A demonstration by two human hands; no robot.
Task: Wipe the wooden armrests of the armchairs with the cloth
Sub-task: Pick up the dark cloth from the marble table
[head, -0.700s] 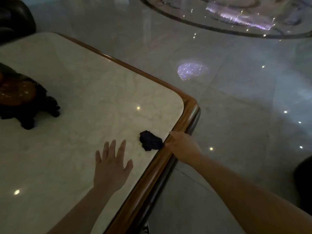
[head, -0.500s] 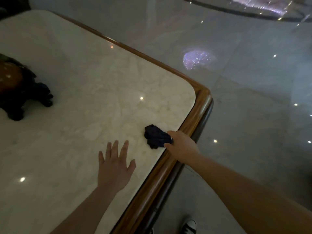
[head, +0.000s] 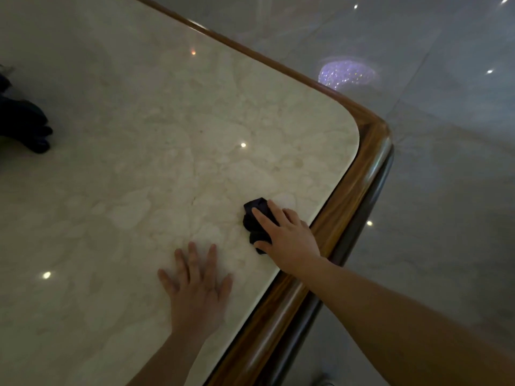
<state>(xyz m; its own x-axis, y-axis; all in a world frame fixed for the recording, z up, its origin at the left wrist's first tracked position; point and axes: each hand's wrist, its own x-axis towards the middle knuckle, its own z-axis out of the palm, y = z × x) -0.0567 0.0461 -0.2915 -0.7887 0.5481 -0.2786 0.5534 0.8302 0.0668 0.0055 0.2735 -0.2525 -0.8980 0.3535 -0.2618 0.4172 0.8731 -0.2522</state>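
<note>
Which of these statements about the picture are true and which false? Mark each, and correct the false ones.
1. The right hand lies on the small dark crumpled cloth. True.
2. The left hand grips the cloth. False: it rests flat with fingers spread on the pale marble tabletop, apart from the cloth.
3. The cloth sits near the table's wooden edge. True.
4. The cloth lies on the grey floor. False: it lies on the tabletop.
5. An armchair's armrest is being wiped. False: no armchair is visible.
</note>
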